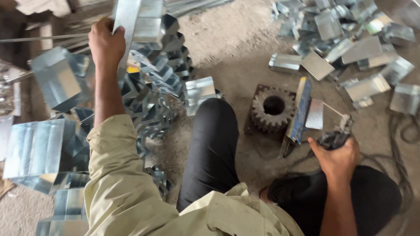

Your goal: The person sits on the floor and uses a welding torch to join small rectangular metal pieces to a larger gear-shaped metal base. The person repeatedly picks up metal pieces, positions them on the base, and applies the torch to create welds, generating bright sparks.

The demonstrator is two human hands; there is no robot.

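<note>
My left hand (106, 43) reaches up and left and grips the edge of a shiny folded sheet-metal piece (131, 19) at the top of a stack of similar pieces (153, 91). My right hand (336, 156) rests low at the right, closed around a dark hand tool (334, 137) whose metal tip points up toward a small flat metal plate (315, 114). A rusty toothed gear (273, 108) sits on the ground between my hands, with a long blue flat bar (302, 111) lying beside it.
A heap of cut and folded metal pieces (350, 43) covers the upper right of the sandy floor (236, 48). Larger bent sheet boxes (39, 148) stand at the left. Dark cables (402, 131) trail along the right edge. My knee in black trousers (212, 140) sits in the middle.
</note>
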